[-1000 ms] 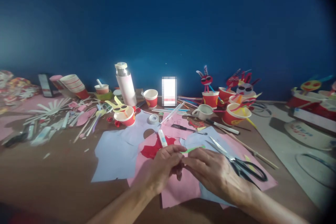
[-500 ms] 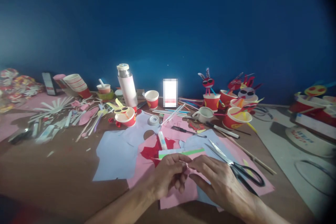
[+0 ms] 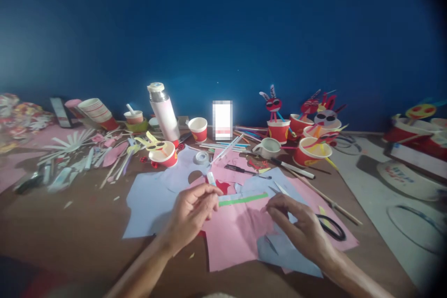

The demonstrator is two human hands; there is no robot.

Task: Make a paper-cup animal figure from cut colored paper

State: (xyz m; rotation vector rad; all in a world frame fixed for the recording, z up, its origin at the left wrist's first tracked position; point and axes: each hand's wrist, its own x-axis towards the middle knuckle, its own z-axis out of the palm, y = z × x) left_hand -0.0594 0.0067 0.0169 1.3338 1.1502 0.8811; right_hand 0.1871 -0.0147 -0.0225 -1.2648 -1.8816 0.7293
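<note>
My left hand (image 3: 195, 212) is raised over the pink paper (image 3: 230, 247), thumb and fingers pinched together. What lies in that pinch, if anything, is too small to make out. Its fingertips are beside the left end of a green-and-white strip (image 3: 242, 199). Just beyond them are a white tube (image 3: 211, 179) and a piece of red paper (image 3: 222, 187). To the right, my right hand (image 3: 296, 223) also has thumb and forefinger pressed together, with anything between them unclear. It partly covers the black-handled scissors (image 3: 331, 227) and hovers over light blue paper (image 3: 291, 256).
Behind the papers stand a white flask (image 3: 164, 114), a paper cup (image 3: 198, 129), a mug (image 3: 268, 148) and a bright pixelated panel (image 3: 222, 120). A black pen (image 3: 240, 169) and marker (image 3: 293, 167) lie ahead. Cups with paper figures (image 3: 277, 130) stand right; paper scraps (image 3: 115, 153) lie left.
My hands, close together before, have moved apart: the left to the left and slightly up, the right to the right, now covering more of the scissors. The strip shows more fully.
</note>
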